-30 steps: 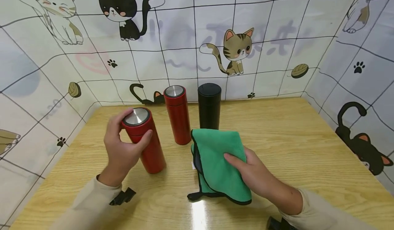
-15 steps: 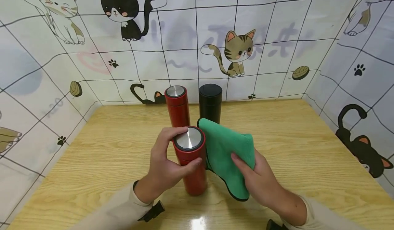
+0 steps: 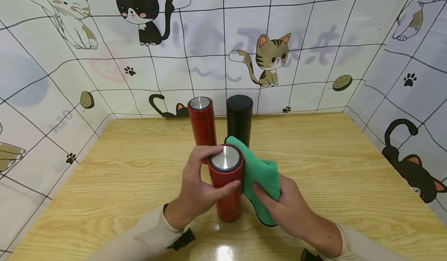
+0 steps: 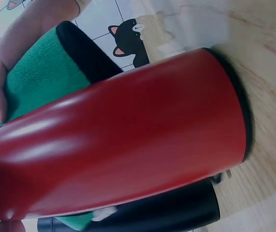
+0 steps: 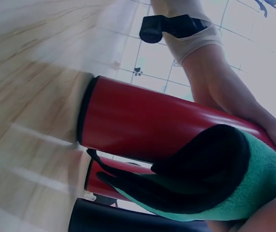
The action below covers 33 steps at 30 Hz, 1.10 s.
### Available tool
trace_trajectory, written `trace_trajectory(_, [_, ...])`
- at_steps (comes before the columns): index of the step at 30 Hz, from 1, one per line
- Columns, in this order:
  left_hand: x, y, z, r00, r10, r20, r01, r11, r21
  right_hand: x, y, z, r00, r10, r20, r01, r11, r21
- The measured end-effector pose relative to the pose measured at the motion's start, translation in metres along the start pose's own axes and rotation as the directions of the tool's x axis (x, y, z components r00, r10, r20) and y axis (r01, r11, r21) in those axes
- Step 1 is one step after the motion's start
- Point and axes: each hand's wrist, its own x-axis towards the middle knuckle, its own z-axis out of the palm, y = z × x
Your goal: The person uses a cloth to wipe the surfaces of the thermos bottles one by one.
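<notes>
A red thermos flask with a silver-topped lid stands nearly upright in front of me, its dark base right at the wooden table in the left wrist view. My left hand grips it around the lid, thumb in front and fingers behind. On its right side lies a folded green cloth with black edging, bunched in my right hand. The cloth overlaps the flask's wall in the right wrist view, its dark underside turned toward the flask. My right fingers are mostly hidden behind the cloth.
Behind the held flask stand a second red thermos flask and a black one, side by side. The wooden table ends at a wall covering printed with cats and grid lines, which also rises at both sides.
My left hand has carried the red flask rightward from the left side to the middle, meeting the cloth. The cloth has been lifted and folded against the flask's side.
</notes>
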Motion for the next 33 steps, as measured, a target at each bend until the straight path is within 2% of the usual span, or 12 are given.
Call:
trace_trajectory(4, [0.0, 0.0, 0.003, 1.0, 0.017, -0.007, -0.017, 1.0, -0.021, 0.0, 0.003, 0.001, 1.0, 0.01, 0.001, -0.01, 1.0, -0.02])
trace_trajectory(6, [0.0, 0.0, 0.004, 1.0, 0.022, -0.012, -0.022, 0.999, -0.031, 0.0, 0.002, 0.0, 1.0, -0.012, -0.015, 0.011, 1.0, -0.021])
trace_trajectory(9, [-0.001, 0.0, 0.005, 1.0, 0.015, -0.009, -0.016, 0.999, -0.041, -0.001, -0.001, -0.001, 0.991, -0.114, -0.068, 0.113, 0.993, -0.029])
trace_trajectory(13, [-0.001, 0.0, 0.006, 1.0, 0.005, 0.001, -0.005, 0.999, -0.048, -0.002, -0.006, -0.004, 0.966, -0.236, -0.104, 0.233, 0.972, -0.041])
trace_trajectory(15, [-0.001, 0.001, 0.006, 1.0, 0.001, 0.001, -0.001, 0.999, -0.046, -0.003, -0.006, -0.005, 0.972, -0.222, -0.081, 0.22, 0.975, -0.033])
trace_trajectory(19, [-0.001, 0.001, 0.008, 1.0, -0.009, 0.005, 0.01, 0.999, -0.053, -0.001, -0.004, -0.005, 0.996, -0.088, 0.023, 0.089, 0.994, -0.061])
trace_trajectory(22, [-0.001, 0.002, 0.009, 1.0, -0.011, 0.009, 0.012, 0.997, -0.07, 0.0, -0.004, -0.006, 0.998, -0.023, 0.066, 0.028, 0.996, -0.084])
trace_trajectory(25, [-0.001, 0.003, 0.01, 1.0, -0.011, 0.014, 0.012, 0.997, -0.075, -0.001, -0.005, -0.006, 0.997, -0.078, 0.022, 0.079, 0.994, -0.079])
trace_trajectory(29, [0.0, 0.004, 0.012, 1.0, -0.014, 0.014, 0.015, 0.998, -0.067, -0.003, -0.007, -0.006, 0.98, -0.194, -0.047, 0.189, 0.978, -0.088])
trace_trajectory(31, [-0.001, 0.004, 0.014, 1.0, -0.021, 0.0, 0.021, 0.998, -0.058, -0.002, -0.007, -0.006, 0.982, -0.189, -0.025, 0.186, 0.978, -0.095])
trace_trajectory(33, [-0.002, 0.005, 0.016, 0.999, -0.035, -0.014, 0.035, 0.999, -0.04, -0.001, -0.005, -0.005, 0.989, -0.148, 0.014, 0.148, 0.983, -0.111])
